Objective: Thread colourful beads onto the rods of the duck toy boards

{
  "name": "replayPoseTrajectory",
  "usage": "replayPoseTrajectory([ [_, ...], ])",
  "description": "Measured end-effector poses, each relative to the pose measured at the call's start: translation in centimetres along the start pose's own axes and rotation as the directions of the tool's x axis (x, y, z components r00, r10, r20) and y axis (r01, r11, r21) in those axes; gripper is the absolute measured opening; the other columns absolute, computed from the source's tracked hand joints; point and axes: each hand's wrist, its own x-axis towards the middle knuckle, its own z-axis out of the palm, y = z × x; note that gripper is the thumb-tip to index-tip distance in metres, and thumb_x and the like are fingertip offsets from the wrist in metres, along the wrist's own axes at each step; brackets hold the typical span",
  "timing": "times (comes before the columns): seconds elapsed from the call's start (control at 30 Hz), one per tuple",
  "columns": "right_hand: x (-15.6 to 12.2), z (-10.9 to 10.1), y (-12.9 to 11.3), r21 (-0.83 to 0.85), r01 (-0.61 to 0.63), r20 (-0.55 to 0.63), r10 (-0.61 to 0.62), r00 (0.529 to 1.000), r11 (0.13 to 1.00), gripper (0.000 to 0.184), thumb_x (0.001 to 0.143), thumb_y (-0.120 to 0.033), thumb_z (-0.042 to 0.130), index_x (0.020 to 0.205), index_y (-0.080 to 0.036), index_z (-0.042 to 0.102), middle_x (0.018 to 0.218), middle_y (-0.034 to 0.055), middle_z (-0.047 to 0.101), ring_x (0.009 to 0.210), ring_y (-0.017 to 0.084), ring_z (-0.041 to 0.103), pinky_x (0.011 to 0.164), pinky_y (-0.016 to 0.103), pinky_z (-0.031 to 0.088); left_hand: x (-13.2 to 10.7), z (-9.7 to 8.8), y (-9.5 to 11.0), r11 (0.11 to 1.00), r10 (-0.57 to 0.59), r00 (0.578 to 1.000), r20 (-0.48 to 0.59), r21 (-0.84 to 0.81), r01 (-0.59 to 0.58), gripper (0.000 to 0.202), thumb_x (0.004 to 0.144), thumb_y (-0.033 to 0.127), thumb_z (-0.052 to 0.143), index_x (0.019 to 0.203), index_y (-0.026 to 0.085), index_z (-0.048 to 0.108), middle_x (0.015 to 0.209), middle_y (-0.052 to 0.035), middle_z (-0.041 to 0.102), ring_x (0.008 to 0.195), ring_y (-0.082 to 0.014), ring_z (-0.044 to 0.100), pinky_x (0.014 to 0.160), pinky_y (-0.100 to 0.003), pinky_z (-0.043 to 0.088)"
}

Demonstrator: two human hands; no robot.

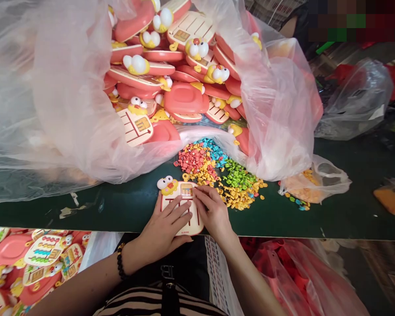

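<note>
One shove — left hand's [164, 228] fingers [179, 211] spread, right hand's [215, 215] pressed together on the toy board [179, 196] — could scatter the beads [217, 169] beside.

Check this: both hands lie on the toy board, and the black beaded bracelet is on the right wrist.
Wrong wrist: the head view shows the black beaded bracelet on the left wrist. As stated, the left hand and right hand both lie on the toy board.

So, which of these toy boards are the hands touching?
The single board flat on the green table, under the left hand and right hand; the other boards lie in heaps.
</note>
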Motion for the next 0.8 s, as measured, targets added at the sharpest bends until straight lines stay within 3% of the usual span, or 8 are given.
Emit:
replayPoseTrajectory([
  [0.2, -0.2, -1.1, -0.2, 0.118, -0.075, 0.107, 0.062, 0.992, 0.990, 0.019, 0.093, -0.019, 0.051, 0.094, -0.023, 0.070, 0.096, 0.0066, 0.068, 0.089, 0.018, 0.067, 0.081, 0.030, 0.058, 0.0, -0.2, 0.3, 1.000, -0.002, 0.999, -0.034, -0.009, 0.002, 0.039, 0.092, 0.041, 0.052, 0.125, 0.020, 0.055, 0.138, -0.0083, 0.054, 0.137, -0.0288, 0.035, 0.114, -0.061, 0.016],
  [0.37, 0.6, 0.9, -2.4, 0.206, -0.088, 0.108, 0.066, 0.992, 0.975, 0.020, 0.092, -0.017, 0.050, 0.095, -0.023, 0.069, 0.097, 0.0056, 0.069, 0.092, 0.017, 0.066, 0.086, 0.031, 0.055, 0.0, -0.1, 0.4, 0.999, -0.020, 0.996, -0.084, -0.038, 0.016, 0.038, 0.088, 0.038, 0.058, 0.121, 0.020, 0.058, 0.125, -0.0143, 0.055, 0.124, -0.0299, 0.046, 0.108, -0.061, 0.030],
  [0.5, 2.3, 1.4, -2.2, 0.311, -0.058, 0.121, 0.021, 0.992, 0.949, 0.019, 0.092, -0.018, 0.052, 0.101, -0.024, 0.067, 0.099, 0.0034, 0.071, 0.092, 0.016, 0.066, 0.083, 0.029, 0.055, -0.7, -0.3, 0.1, 0.998, -0.063, 0.983, -0.173, -0.019, 0.061, 0.038, 0.083, 0.039, 0.063, 0.115, 0.018, 0.060, 0.114, -0.0144, 0.054, 0.116, -0.0306, 0.046, 0.098, -0.051, 0.045],
  [0.57, 2.9, 0.0, -0.4, 0.185, -0.099, 0.003, 0.100, 0.995, 0.978, 0.020, 0.091, -0.019, 0.052, 0.102, -0.024, 0.068, 0.100, 0.0040, 0.071, 0.093, 0.018, 0.065, 0.084, 0.033, 0.054, -1.1, -0.5, 0.0, 0.998, -0.059, 0.981, -0.185, 0.018, 0.064, 0.039, 0.083, 0.039, 0.064, 0.116, 0.016, 0.059, 0.116, -0.0154, 0.054, 0.115, -0.0306, 0.046, 0.095, -0.048, 0.047],
  [0.63, 3.2, -1.6, 2.0, -0.062, -0.175, -0.110, 0.168, 0.980, 0.983, 0.022, 0.091, -0.017, 0.050, 0.100, -0.022, 0.069, 0.101, 0.0066, 0.071, 0.096, 0.023, 0.062, 0.087, 0.040, 0.051, -1.1, -0.8, -0.1, 0.998, -0.018, 0.984, -0.177, 0.064, 0.030, 0.046, 0.084, 0.041, 0.063, 0.121, 0.015, 0.056, 0.125, -0.0170, 0.053, 0.119, -0.0315, 0.044, 0.099, -0.050, 0.043],
  [0.7, 3.3, -2.6, 4.4, -0.241, -0.167, -0.068, 0.155, 0.986, 0.956, 0.022, 0.088, -0.016, 0.052, 0.099, -0.021, 0.070, 0.097, 0.0078, 0.072, 0.093, 0.026, 0.061, 0.084, 0.043, 0.051, -0.6, -1.1, -0.1, 0.994, 0.038, 0.989, -0.146, 0.108, -0.023, 0.057, 0.084, 0.047, 0.062, 0.130, 0.015, 0.050, 0.136, -0.0177, 0.049, 0.127, -0.0335, 0.039, 0.107, -0.056, 0.033],
  [0.8, 3.2, -2.8, 6.4, -0.329, -0.063, 0.014, 0.072, 0.997, 0.942, 0.017, 0.087, -0.017, 0.056, 0.095, -0.019, 0.070, 0.091, 0.0082, 0.072, 0.084, 0.026, 0.061, 0.077, 0.041, 0.051, 0.5, -0.9, -0.2, 0.988, 0.057, 0.995, -0.083, 0.146, -0.044, 0.070, 0.083, 0.058, 0.058, 0.137, 0.016, 0.045, 0.144, -0.0167, 0.045, 0.136, -0.0361, 0.031, 0.113, -0.061, 0.020],
])
